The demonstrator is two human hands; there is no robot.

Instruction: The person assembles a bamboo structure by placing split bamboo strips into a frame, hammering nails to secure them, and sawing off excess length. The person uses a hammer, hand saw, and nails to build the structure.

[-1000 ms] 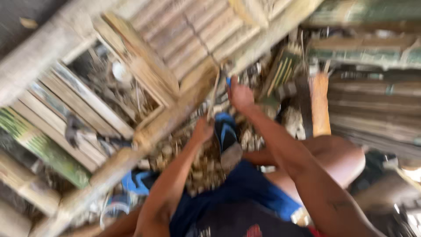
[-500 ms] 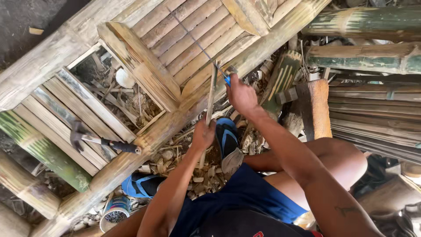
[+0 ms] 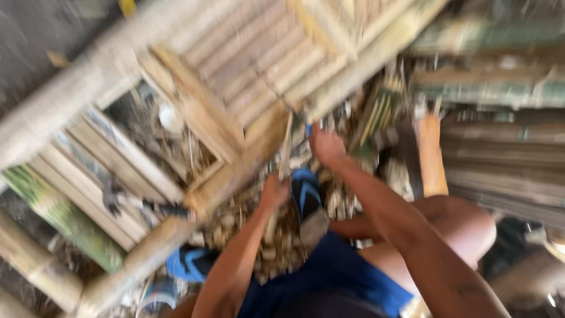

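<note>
The view is blurred by motion. My left hand [image 3: 274,192] grips the lower end of a thin bamboo strip [image 3: 286,150] that stands up against a thick bamboo pole [image 3: 235,176]. My right hand [image 3: 325,144] is closed around a small blue-handled tool [image 3: 308,128] at the strip's upper end. Both hands work over a bamboo frame with flat slats [image 3: 259,59]. My foot in a blue sandal [image 3: 305,197] rests just below the hands, on wood shavings.
A hammer [image 3: 138,203] lies on the slats at left. Green bamboo poles [image 3: 500,94] are stacked at right. A second blue sandal [image 3: 188,265] and a round tape measure [image 3: 156,294] sit at the lower left among the shavings [image 3: 276,247].
The camera has swung and the picture has blurred. Both hands stay on the strip and tool at the same place on the pole.
</note>
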